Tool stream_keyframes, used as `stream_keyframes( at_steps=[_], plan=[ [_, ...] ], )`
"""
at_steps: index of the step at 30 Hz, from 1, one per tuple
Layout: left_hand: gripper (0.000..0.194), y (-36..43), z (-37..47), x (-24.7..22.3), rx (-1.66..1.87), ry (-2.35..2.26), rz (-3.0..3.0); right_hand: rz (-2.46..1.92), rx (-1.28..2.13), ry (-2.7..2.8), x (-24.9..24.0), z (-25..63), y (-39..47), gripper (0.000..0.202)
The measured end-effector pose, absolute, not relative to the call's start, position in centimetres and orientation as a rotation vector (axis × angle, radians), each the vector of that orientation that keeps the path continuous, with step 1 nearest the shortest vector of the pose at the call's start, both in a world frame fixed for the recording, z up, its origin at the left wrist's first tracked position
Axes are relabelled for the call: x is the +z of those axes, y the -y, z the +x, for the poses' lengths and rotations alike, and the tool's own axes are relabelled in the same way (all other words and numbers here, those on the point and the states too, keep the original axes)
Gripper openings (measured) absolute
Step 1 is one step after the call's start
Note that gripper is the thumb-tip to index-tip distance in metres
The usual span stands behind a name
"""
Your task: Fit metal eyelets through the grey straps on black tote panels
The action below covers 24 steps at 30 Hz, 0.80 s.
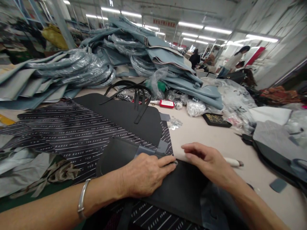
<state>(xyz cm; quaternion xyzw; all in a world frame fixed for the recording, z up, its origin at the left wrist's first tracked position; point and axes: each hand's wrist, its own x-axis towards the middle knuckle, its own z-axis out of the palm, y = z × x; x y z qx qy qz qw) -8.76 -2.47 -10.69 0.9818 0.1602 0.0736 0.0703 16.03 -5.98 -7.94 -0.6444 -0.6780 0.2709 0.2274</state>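
Note:
My left hand [146,174] rests on a black bag panel [175,188], its thumb and index fingertips closed about a small metal ring [176,162] that lies against the panel. Just right of it, my right hand [207,159] is held over the panel's edge with thumb and fingers apart and nothing visible between them. Behind the right hand lies a pale rod [233,162], partly hidden. Under the panel spreads black lining fabric [91,127] with white printed lettering. Another dark panel [124,111] with thin black straps [137,108] lies beyond.
Loose metal discs [176,123], a red-labelled bottle [166,103] and a black tray [217,120] of small brass-coloured parts lie on the table [192,134]. Blue-grey bag pieces [134,48] are heaped behind. Cloth scraps [26,172] lie left, black pieces [273,153] right. People are farther back.

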Motion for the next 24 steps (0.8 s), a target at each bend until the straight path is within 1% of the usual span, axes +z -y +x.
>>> stream_keyframes(
  at_steps=[3,5,7,9,10,12,14,17,18,20,23,24],
  plan=[
    [0.044,2.4,-8.7,-10.9,0.226,-0.484,2.96,-1.89,0.327,1.941,-8.2,20.4,7.1,0.031],
    [0.043,2.4,-8.6,-11.0,0.238,-0.487,2.964,-1.96,0.172,2.071,-9.1,23.5,8.0,0.035],
    [0.043,2.5,-8.5,-11.0,0.24,-0.493,2.973,-1.958,0.153,2.156,-10.2,25.8,8.9,0.036],
    [0.043,2.5,-8.3,-10.9,0.238,-0.483,2.985,-1.963,0.169,2.121,-10.8,26.8,9.6,0.034],
    [0.042,2.5,-8.2,-10.8,0.238,-0.477,2.99,-1.993,0.149,2.025,-10.6,26.8,9.8,0.032],
    [0.038,2.5,-8.0,-10.6,0.25,-0.463,2.989,-2.001,0.102,1.666,-9.4,25.8,10.0,0.031],
    [0.034,2.5,-8.0,-10.6,0.265,-0.466,2.987,-1.786,0.19,1.187,-7.3,23.9,9.7,0.028],
    [0.034,2.4,-8.0,-10.7,0.289,-0.471,2.981,-1.289,0.524,0.561,-4.1,19.9,8.9,0.02],
    [0.034,2.4,-8.1,-10.9,0.296,-0.473,2.976,-1.176,0.633,0.431,-3.6,18.5,8.5,0.017],
    [0.033,2.4,-8.2,-11.1,0.311,-0.485,2.971,-1.046,0.808,0.293,-3.4,15.9,7.8,0.004],
    [0.033,2.5,-8.3,-11.3,0.338,-0.497,2.971,-0.965,0.973,0.255,-5.1,13.5,6.7,0.027],
    [0.033,2.5,-8.3,-11.4,0.348,-0.498,2.968,-0.955,0.988,0.234,-5.9,13.1,6.4,0.031]
  ],
)
